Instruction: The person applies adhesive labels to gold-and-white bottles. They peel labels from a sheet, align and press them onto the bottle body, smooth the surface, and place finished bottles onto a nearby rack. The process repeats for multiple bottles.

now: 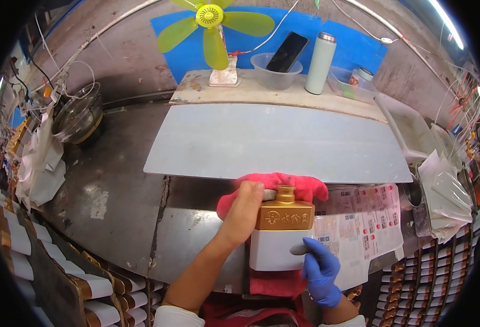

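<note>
A flat-sided bottle (282, 248), gold at the neck and shoulder with raised lettering and pale grey-white below, rests on a red cloth (305, 185) in front of me, its neck pointing away. My bare left hand (244, 210) grips its upper left edge; most of the fingers are hidden. Beside the left thumb, a small light-grey piece (268, 194) shows near the bottle neck. My right hand (323, 272), in a blue glove, is closed, with a small dark-grey rounded piece (299, 249) at its fingertips by the bottle's lower right side.
Beyond the bottle lies a pale grey board (278, 141). A shelf behind it carries a green fan (209, 16), a plastic bowl (275, 79) with a phone (288, 53), and a flask (321, 64). Printed sheets (360, 218) lie right; racked bottles (420, 283) stand at both sides.
</note>
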Demonstrator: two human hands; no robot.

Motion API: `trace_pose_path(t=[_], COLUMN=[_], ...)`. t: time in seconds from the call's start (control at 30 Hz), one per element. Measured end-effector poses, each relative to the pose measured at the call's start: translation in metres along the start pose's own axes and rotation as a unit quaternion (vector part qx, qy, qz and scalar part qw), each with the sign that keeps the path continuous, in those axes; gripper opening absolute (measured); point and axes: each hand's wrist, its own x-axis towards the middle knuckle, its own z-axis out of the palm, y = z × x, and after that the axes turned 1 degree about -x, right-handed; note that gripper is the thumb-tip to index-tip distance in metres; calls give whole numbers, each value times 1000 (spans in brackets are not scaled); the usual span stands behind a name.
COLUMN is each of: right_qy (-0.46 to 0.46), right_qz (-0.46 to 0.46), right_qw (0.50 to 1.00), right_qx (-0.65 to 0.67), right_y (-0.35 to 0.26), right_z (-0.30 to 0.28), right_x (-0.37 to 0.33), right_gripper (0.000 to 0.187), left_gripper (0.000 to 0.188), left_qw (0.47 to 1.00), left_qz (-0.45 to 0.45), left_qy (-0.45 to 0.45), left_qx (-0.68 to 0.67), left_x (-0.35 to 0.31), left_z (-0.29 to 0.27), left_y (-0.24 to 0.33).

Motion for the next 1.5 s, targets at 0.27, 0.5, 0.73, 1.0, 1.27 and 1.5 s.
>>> trace_pose_path(t=[0.27, 0.5, 0.73, 1.0, 1.27, 1.5], right_qy=[-30, -54, -85, -28, -12, -2], right_qz=[-78, -136, -164, -217, -238, -235], right_qw=[993, 984, 975, 948, 952, 957], right_qx=[-83, -97, -124, -232, -191, -171], right_y=[15, 20, 22, 34, 36, 34], right_z=[8, 3, -4, 4, 6, 7], right_x=[5, 9, 13, 6, 8, 7], right_gripper=[31, 34, 36, 41, 42, 40], left_gripper=[12, 24, 54, 65, 78, 71], left_qw=[988, 888, 735, 609, 723, 896], left_qz=[141, 366, 454, 392, 402, 277], left_qy=[24, -116, -248, -392, -238, -108], left_qx=[55, 255, 437, 567, 509, 331], left_x=[-16, 1, 30, 64, 10, -20], left_z=[-6, -33, -14, 32, -26, -10], left_y=[-26, -17, 27, 52, 30, 13])
